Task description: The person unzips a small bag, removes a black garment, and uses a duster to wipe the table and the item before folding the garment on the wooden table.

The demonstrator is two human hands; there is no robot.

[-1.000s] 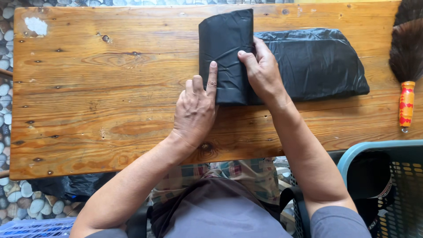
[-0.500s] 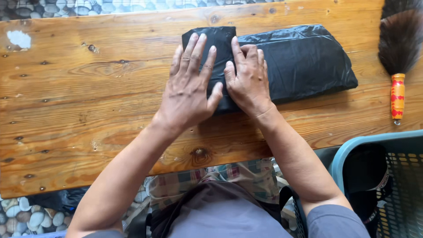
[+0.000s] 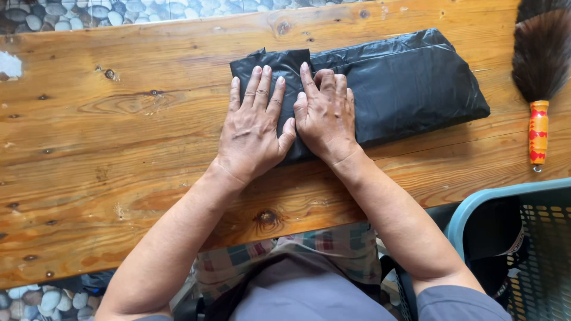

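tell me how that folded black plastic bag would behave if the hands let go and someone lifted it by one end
The black plastic bag looks thin and crinkled, so it would probably hang limp and start to unfold. Both the left hand and right hand press flat on its folded end, which suggests the fold springs back. Its glossy surface may slide easily on the wooden table, and it is likely very light.

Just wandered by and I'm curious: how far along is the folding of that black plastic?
Done: the black plastic sheet lies folded into a flat band, its left end turned over. In hand: left hand and right hand press that fold flat. Left: the longer right part is not yet folded over.
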